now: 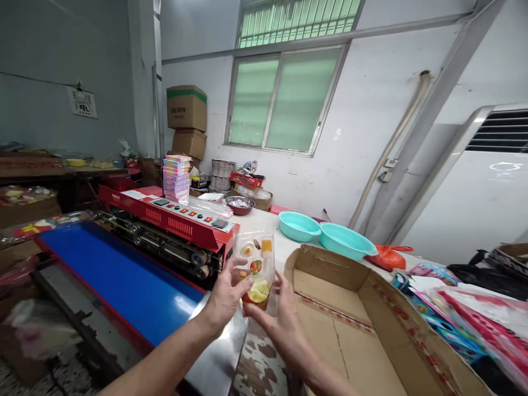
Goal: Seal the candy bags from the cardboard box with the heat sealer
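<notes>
A small clear plastic bag (pixel 256 264) with colourful little items inside is held upright in front of me by both hands. My left hand (pixel 225 294) grips its left edge with fingers curled. My right hand (pixel 280 324) pinches its lower right side. Both hands hover over the end of the red sealing machine (pixel 177 220) and its blue conveyor belt (pixel 119 275), right beside the open cardboard box (pixel 350 330).
Two turquoise basins (pixel 322 234) sit behind the box, with an orange bag (pixel 388 257) next to them. A stack of pink packs (pixel 176 179) stands on the machine. Colourful packets (pixel 466 324) lie at the right; a white air-conditioner unit (pixel 478 192) stands behind.
</notes>
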Tool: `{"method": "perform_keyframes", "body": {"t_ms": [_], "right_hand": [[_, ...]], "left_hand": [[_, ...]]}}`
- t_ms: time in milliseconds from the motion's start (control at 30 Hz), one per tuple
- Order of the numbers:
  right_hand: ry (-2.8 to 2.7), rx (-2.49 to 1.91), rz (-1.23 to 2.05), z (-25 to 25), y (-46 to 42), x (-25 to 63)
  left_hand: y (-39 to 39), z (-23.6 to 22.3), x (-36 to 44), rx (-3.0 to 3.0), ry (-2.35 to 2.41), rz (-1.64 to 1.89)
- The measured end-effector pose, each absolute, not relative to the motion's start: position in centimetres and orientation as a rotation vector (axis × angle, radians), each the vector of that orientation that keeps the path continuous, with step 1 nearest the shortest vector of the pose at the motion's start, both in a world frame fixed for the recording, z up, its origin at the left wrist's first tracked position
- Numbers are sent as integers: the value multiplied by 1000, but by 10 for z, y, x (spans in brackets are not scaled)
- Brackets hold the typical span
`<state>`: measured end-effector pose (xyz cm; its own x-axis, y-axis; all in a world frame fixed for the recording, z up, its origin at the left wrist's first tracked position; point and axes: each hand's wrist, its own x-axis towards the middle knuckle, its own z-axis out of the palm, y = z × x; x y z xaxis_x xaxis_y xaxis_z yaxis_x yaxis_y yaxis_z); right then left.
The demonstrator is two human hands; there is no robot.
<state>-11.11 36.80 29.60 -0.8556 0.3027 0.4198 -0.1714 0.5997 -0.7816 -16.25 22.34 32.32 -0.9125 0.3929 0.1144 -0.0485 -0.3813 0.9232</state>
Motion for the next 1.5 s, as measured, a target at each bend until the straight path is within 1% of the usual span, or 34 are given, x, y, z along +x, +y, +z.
{"method": "perform_keyframes", "body": {"t_ms": [67, 133, 200, 267, 367, 467, 533, 667, 800, 967, 1033, 1100, 1233, 1500], "right_hand": [[-2207, -50, 1099, 317, 377, -103], [-2119, 48, 1083, 344, 388, -99], [-2142, 188, 1174, 367, 392, -99], [-2259, 323, 1312, 380, 387, -102], [-2522, 383, 1620, 378, 373, -106], [-2589, 187, 1933, 367, 367, -106], [-2583, 86, 2039, 362, 369, -104], [-2693, 116, 2185, 360, 373, -101], [-2741, 127, 2120, 356, 367, -103], [-2694, 310, 2108, 348, 366, -106], [-2739, 343, 2038, 345, 367, -107], [-2753, 354, 2060, 342, 368, -107], [-2619, 313, 2316, 332, 365, -109], [-2613, 176, 2168, 319, 355, -105]], "left_hand": [[200, 325, -155, 502, 1549, 2281], [177, 326, -147, 553, 1541, 2156], [159, 325, -138, 550, 1515, 2058], [147, 322, -129, 520, 1443, 2006], [135, 315, -116, 505, 1349, 1946], [125, 308, -111, 509, 1314, 1882], [120, 305, -111, 514, 1329, 1849], [117, 302, -116, 488, 1353, 1814], [119, 300, -119, 472, 1368, 1791], [121, 297, -122, 431, 1382, 1760], [122, 296, -123, 395, 1410, 1754], [124, 295, -125, 383, 1430, 1743], [130, 291, -126, 393, 1477, 1694], [138, 281, -120, 482, 1627, 1629]]}}
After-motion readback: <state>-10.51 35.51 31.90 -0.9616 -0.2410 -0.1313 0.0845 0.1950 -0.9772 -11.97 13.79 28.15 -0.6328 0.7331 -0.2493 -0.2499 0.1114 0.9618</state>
